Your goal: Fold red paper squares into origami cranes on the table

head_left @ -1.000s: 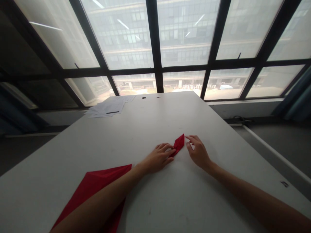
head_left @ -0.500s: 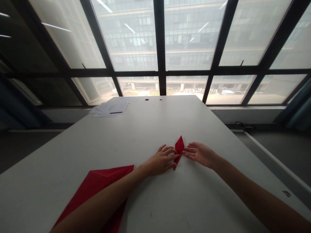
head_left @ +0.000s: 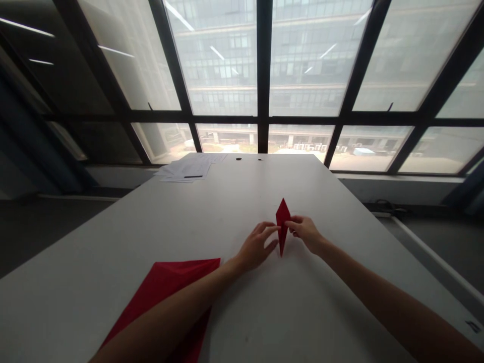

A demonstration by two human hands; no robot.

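A small folded red paper (head_left: 283, 212), shaped like a narrow kite, has its points toward and away from me on the white table. My right hand (head_left: 304, 232) pinches its right edge between thumb and fingers. On the other side, my left hand (head_left: 259, 245) touches the left edge with its fingertips, thumb and fingers apart. Under my left forearm lies a larger sheet of red paper (head_left: 166, 280), partly hidden by the arm.
White papers (head_left: 189, 169) with a dark pen-like strip (head_left: 193, 176) lie at the far left of the white table (head_left: 242, 196). Large windows stand beyond. A small dark item (head_left: 472, 326) sits near the right edge.
My right hand has closed from spread fingers into a pinch on the small red paper. The paper now points more straight ahead. My left hand's fingers have drawn back toward its left edge.
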